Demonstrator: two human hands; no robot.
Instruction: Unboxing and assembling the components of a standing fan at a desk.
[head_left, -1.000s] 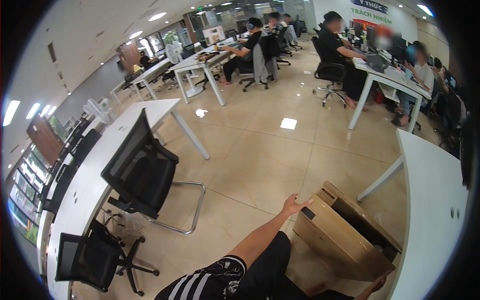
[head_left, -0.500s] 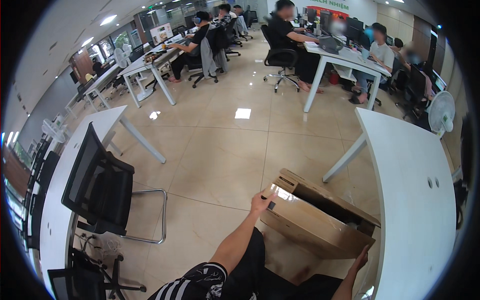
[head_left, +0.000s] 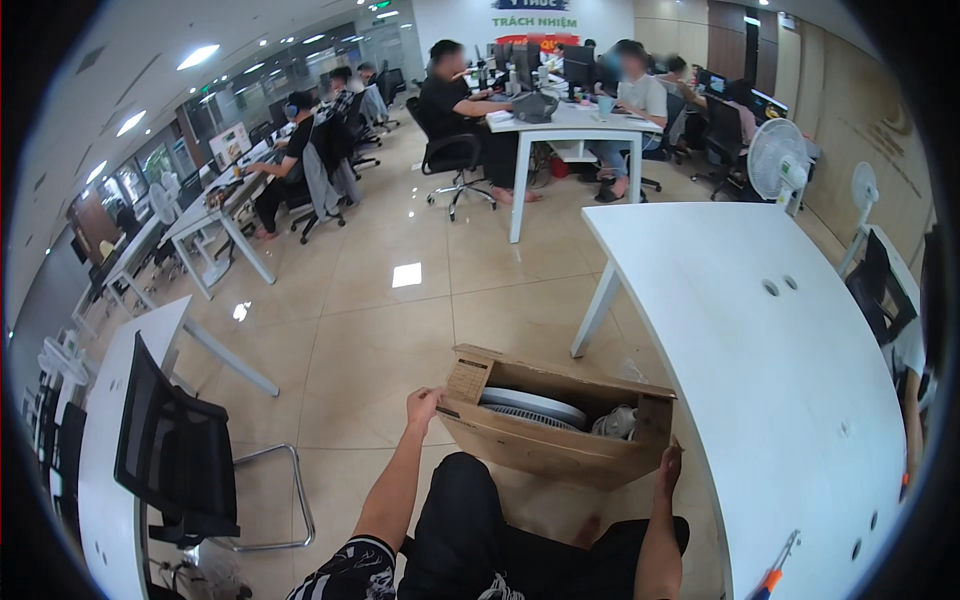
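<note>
The glossy beige tiled floor (head_left: 400,340) fills the middle of the scene. On the right stands 1 long white bench (head_left: 760,370) with 2 small round holes in its top; its near edge runs down beside the person's right side. On the left stands 1 narrower white bench (head_left: 105,470) with 1 black mesh office chair (head_left: 180,455) pushed up to it.

Near the person, on the floor and just left of the right bench, sits 1 open brown cardboard box (head_left: 545,440), long and shallow, with its flaps raised. Inside it lie 1 round white fan base (head_left: 530,405) above a grey ribbed grille, and 1 small white part (head_left: 615,422) toward the right end.

The 2 hands are on the box. The left hand (head_left: 422,405) is clasped over the left end, fingers curled on the flap edge. The right hand (head_left: 668,468) grips the right near corner, fingers wrapped down over the cardboard wall.

Far right, 2 white standing fans (head_left: 778,160) stand by the wall. At the far benches several people sit on black chairs. 1 orange-handled tool (head_left: 775,570) lies at the near edge of the right bench.
</note>
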